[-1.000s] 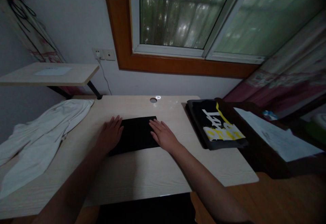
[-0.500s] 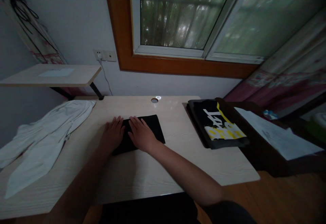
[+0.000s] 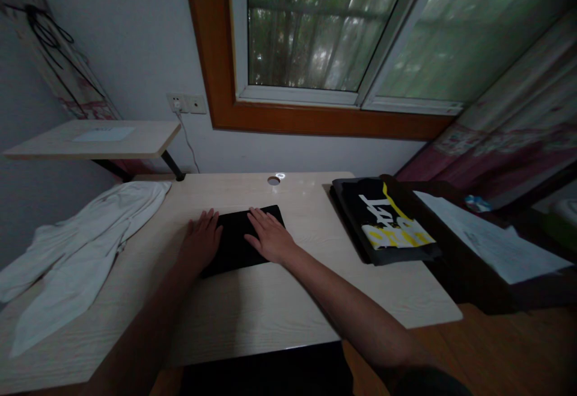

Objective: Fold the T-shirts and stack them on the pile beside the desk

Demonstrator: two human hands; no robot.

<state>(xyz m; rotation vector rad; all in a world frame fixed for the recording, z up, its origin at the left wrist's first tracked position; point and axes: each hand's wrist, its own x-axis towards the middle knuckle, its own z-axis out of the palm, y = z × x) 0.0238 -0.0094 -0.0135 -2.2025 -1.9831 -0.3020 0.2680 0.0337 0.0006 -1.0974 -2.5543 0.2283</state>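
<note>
A: Your right hand (image 3: 274, 238) has slid rightward over the black cloth (image 3: 234, 241), lower centre of the frame, since half a second ago.
B: Gripping?
A: No, both lie flat, fingers outstretched. I'd anchor with your left hand (image 3: 202, 243) and smooth outward evenly.
B: Counts?
A: One black cloth; one white garment (image 3: 92, 234), lower left; one folded pile (image 3: 383, 222), right, layers uncountable.

We rest our left hand (image 3: 202, 241) and right hand (image 3: 270, 236) on a folded black cloth (image 3: 237, 247), palms down. On the pale table (image 3: 270, 318), rumpled white fabric (image 3: 92, 234) lies left, folded dark clothes (image 3: 383, 219) right; we face a window (image 3: 311, 35) beyond the far edge.
</note>
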